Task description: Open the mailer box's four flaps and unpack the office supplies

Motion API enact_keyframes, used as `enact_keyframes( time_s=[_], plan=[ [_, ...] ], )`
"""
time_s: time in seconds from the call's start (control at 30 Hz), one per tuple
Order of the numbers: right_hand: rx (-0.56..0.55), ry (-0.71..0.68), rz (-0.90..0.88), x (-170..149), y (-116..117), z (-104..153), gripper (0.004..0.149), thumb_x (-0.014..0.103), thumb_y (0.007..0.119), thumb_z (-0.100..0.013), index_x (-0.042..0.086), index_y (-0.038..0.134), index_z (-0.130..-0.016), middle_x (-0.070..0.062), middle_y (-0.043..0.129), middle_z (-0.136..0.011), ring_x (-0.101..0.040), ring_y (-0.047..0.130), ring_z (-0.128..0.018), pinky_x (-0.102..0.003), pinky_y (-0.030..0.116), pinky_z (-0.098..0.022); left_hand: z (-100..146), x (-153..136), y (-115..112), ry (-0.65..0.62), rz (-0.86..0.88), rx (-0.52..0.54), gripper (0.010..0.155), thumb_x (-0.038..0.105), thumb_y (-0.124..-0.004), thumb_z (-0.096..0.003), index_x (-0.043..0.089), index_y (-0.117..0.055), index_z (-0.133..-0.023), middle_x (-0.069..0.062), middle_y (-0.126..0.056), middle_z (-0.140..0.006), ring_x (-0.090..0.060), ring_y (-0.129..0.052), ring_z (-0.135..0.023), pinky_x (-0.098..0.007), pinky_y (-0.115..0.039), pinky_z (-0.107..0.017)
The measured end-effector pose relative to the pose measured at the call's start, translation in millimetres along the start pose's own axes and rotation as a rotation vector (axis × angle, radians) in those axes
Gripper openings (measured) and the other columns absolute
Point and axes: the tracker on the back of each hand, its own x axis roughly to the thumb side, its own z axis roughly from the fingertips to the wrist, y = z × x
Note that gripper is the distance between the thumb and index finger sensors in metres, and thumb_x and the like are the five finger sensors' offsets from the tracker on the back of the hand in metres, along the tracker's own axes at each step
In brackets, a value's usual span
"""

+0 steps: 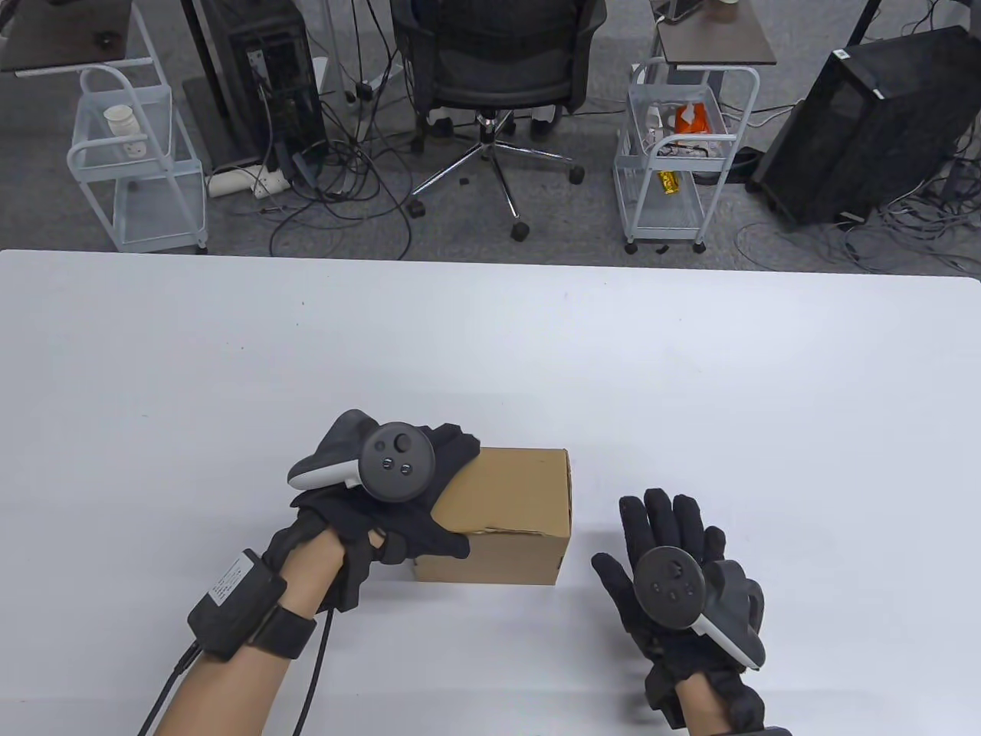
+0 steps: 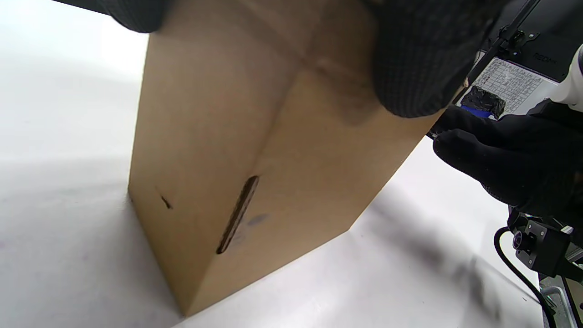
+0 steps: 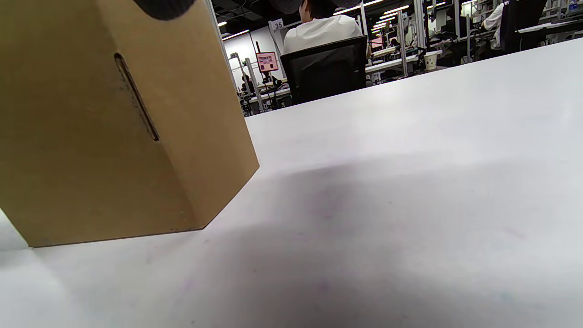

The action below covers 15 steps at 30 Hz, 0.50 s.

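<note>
Mailer box (image 1: 510, 502) sits on the desk (image 1: 490, 353) toward the near edge, a little left of centre, still closed; a slot shows in its side wall in both wrist views. No office supplies visible — presumably inside.

Left hand (image 1: 391, 498) lies over the box's left end, grip wrapped on it: fingers over the top and far corner, thumb down at the near face. The left wrist view shows a fingertip (image 2: 419, 59) pressed on the cardboard.

Right hand (image 1: 674, 567) is flat and spread just right of the box, not touching it. Whether it hovers or rests on the desk cannot be told.

Risks, as I judge them:
- Box looks light and is held at one end only. Pulling a flap may lift or pivot it, and it could slide toward the near edge.
- The left hand covers part of the top, so it may pin the very flap that needs lifting.
- Flaps tucked in slots can tear if yanked.
- Tipping the box once it is open could spill the contents.
</note>
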Motion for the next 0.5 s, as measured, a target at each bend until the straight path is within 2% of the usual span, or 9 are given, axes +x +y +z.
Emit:
enact_keyframes(
  time_s=[0.17, 0.3, 0.4, 0.5],
  plan=[
    [-0.029, -0.012, -0.074, 0.3, -6.9, 0.8, 0.076, 0.052, 0.049, -0.061, 0.007, 0.024, -0.117, -0.029, 0.021, -0.124, -0.061, 0.013, -0.104, -0.077, 0.021, -0.068, 4.4, -6.5, -6.2, -0.022, 0.046, 0.040, 0.114, 0.060, -0.088, -0.0486, 0.006, -0.013, -0.115, -0.024, -0.012, -0.124, -0.056, -0.017, -0.114, -0.068, -0.048, -0.080],
    [-0.036, -0.046, -0.179, 2.8, -13.8, 0.3, 0.078, 0.053, 0.049, -0.061, 0.004, 0.022, -0.116, -0.032, 0.022, -0.123, -0.065, 0.017, -0.103, -0.077, 0.023, -0.068, 11.6, -11.2, -12.9, -0.050, 0.107, 0.114, 0.115, 0.059, -0.087, -0.0491, 0.004, -0.009, -0.113, -0.026, -0.005, -0.122, -0.056, -0.010, -0.112, -0.070, -0.040, -0.079],
    [-0.043, -0.070, -0.256, 5.1, -19.9, -1.5, 0.079, 0.053, 0.049, -0.061, 0.003, 0.019, -0.116, -0.034, 0.023, -0.123, -0.066, 0.021, -0.102, -0.078, 0.025, -0.067, 19.4, -14.1, -17.7, -0.066, 0.163, 0.185, 0.115, 0.058, -0.086, -0.0498, 0.002, -0.007, -0.112, -0.029, -0.001, -0.120, -0.059, -0.010, -0.111, -0.071, -0.040, -0.078],
    [-0.082, -0.090, -0.259, 8.5, -29.9, -4.6, 0.080, 0.053, 0.049, -0.061, 0.003, 0.018, -0.115, -0.035, 0.027, -0.123, -0.068, 0.029, -0.103, -0.079, 0.029, -0.068, 29.4, -15.8, -23.4, -0.043, 0.170, 0.286, 0.117, 0.058, -0.087, -0.0490, 0.000, -0.007, -0.111, -0.031, 0.001, -0.118, -0.063, -0.015, -0.110, -0.071, -0.043, -0.078]
  ],
)
